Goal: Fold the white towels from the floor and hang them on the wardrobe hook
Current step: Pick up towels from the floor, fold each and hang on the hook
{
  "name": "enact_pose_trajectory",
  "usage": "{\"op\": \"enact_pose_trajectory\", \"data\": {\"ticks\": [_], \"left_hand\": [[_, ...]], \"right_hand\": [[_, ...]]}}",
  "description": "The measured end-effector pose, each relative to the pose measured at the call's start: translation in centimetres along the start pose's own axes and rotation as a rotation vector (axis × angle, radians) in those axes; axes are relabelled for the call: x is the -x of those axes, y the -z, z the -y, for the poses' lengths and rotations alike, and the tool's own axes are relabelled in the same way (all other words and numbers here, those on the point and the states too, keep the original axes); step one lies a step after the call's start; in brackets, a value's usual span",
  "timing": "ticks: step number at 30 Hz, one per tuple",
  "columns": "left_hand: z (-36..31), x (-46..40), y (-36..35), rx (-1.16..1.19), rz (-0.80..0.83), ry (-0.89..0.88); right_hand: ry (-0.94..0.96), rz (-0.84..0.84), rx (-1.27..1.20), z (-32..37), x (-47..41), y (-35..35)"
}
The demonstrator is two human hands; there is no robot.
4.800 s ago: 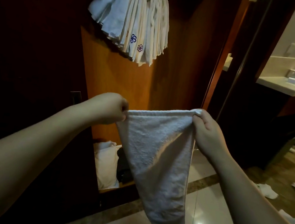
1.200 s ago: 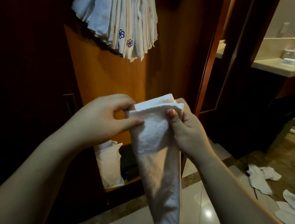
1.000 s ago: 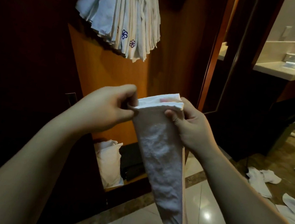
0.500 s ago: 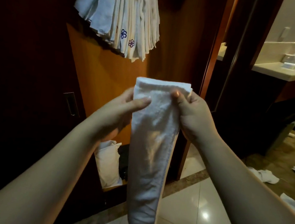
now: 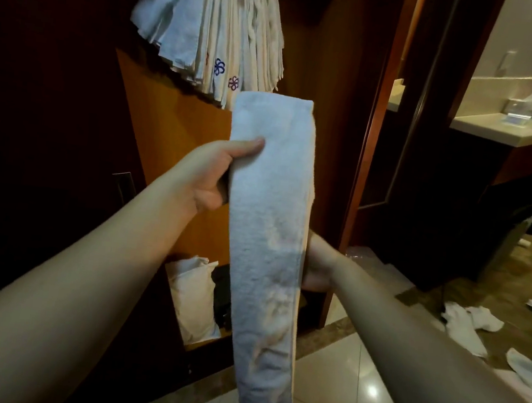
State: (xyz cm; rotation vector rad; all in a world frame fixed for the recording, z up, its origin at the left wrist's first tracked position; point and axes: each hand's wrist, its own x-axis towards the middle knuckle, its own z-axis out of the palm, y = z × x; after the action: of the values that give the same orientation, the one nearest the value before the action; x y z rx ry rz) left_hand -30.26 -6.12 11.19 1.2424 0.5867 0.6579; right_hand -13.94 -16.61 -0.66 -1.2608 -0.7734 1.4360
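A beige countertop (image 5: pixel 514 129) stands beyond the glossy floor tiles (image 5: pixel 352 389).

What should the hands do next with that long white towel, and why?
Probably fold it in half: the right hand, low behind the towel, could bring the bottom end up to the top. The left hand pinches it near the top, and it hangs as one long strip, likely too long beside the shorter hanging towels above.

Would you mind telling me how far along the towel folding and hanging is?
Done: a bundle of folded towels already hangs high on the wardrobe. In hand: the left hand holds a towel folded into a long strip. Left: hanging it, then the loose towels on the floor.
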Motion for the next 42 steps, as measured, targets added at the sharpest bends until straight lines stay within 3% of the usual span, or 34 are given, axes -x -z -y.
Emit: {"op": "enact_pose_trajectory", "data": {"ticks": [7, 13, 17, 22, 28, 34, 42], "left_hand": [[-2.6, -3.0, 0.8, -0.021, -0.211, -0.022], [-2.9, -5.1, 1.6, -0.006, -0.307, 0.028], [-2.7, -6.1, 2.1, 0.012, -0.341, 0.075], [-2.8, -6.5, 2.4, -0.014, -0.379, 0.106], [-1.9, -7.0, 3.1, -0.063, -0.44, 0.141], [-0.5, -7.6, 4.4, -0.057, -0.47, 0.151], [0.5, -7.5, 5.5, 0.007, -0.495, 0.188]], "right_hand": [[-0.092, 0.229, -0.14, -2.4, 0.3, 1.4], [-0.008, 0.346, -0.012, -1.8, 1.7, 2.1], [-0.042, 0.337, 0.198, -1.4, 1.9, 2.7], [-0.137, 0.313, 0.274, -1.2, 2.1, 2.0], [-0.134, 0.396, 0.197, 0.2, 3.5, 1.3], [-0.012, 0.467, 0.186, 1.7, 4.4, -0.1], [-0.088, 0.475, 0.224, 1.1, 4.3, -0.7]]}}
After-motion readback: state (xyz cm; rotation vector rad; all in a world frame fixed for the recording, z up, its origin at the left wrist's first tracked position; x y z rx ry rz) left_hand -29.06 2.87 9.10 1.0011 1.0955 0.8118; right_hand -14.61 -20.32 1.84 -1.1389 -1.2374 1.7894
